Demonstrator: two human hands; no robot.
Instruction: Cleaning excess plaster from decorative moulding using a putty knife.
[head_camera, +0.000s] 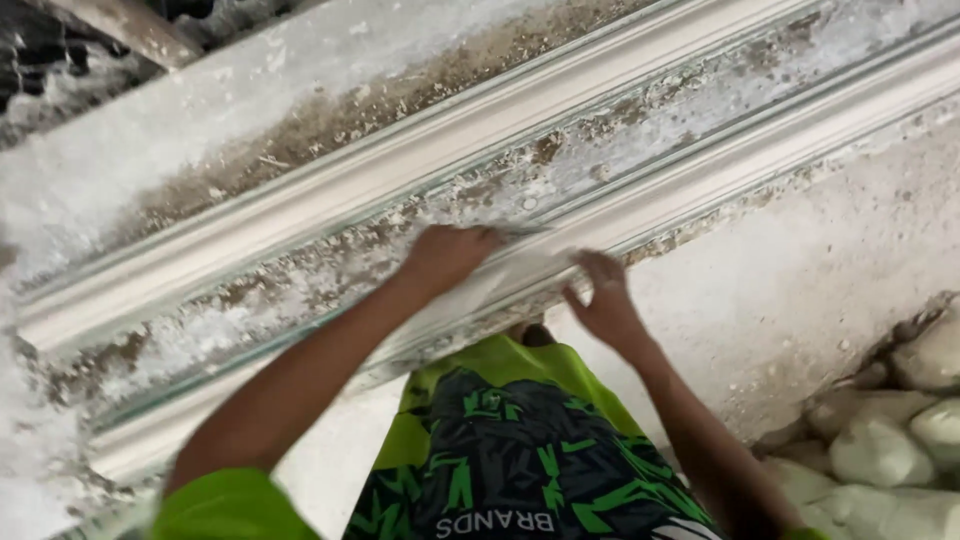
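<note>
White plaster coats the long moulding (560, 130) where both hands work. The left hand (450, 255) is curled into a loose fist, pressing something pale against the near rail; what it grips is blurred and cannot be made out. The right hand (605, 300) rests beside it with fingers spread, touching the same rail. That moulding runs diagonally from lower left to upper right, both ends cut off by the frame. Pale lumpy sacks (890, 440) lie at lower right, partly cut off, on the dusty floor (800, 270).
</note>
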